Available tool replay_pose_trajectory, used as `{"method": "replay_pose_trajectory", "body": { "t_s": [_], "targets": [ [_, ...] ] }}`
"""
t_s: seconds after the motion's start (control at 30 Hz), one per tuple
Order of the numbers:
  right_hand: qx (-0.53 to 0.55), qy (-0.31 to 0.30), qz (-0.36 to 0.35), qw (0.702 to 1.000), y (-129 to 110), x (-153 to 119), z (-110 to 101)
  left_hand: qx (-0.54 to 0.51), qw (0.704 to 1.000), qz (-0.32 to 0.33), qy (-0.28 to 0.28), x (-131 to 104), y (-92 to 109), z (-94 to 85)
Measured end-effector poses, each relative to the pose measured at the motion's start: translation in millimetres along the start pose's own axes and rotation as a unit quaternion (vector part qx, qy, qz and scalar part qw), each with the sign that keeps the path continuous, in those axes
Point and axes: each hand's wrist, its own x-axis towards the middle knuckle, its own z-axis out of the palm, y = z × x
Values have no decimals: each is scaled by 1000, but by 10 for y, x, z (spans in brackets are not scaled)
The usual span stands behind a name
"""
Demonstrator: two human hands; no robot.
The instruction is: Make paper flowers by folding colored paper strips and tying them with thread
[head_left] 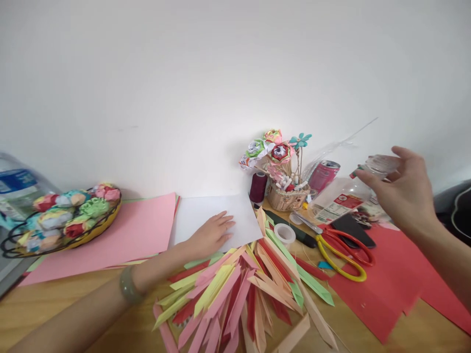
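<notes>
My left hand (pixel 210 235) lies flat, fingers spread, on a sheet of white paper (pixel 191 215) near the wall. Raised at the right, my right hand (pixel 403 179) is curled round a small clear plastic piece (pixel 379 165), with a bit of green and red at its end. Below that hand is a clear plastic bottle (pixel 336 198) with a red label, lying on its side. A pile of folded paper strips (pixel 228 294) in pink, yellow, red, orange and green spreads in front of the white sheet.
Scissors (pixel 340 255), a tape roll (pixel 284 234), a pink can (pixel 324 175) and dark thread (pixel 258 187) surround a small pot of paper flowers (pixel 287 198). Red paper (pixel 379 284) lies right. At left are pink paper (pixel 147 220) and a basket of paper flowers (pixel 106 215).
</notes>
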Motion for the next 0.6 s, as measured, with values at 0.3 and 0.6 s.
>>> {"method": "replay_pose_trajectory", "body": {
  "t_s": [0.3,0.6],
  "targets": [
    [-30,-29,4,999,-196,-44,139,5,1000,18,-8,61,37,-97],
    [-42,-54,-17,997,-199,11,263,13,999,49,6,141,58,-100]
  ]
}}
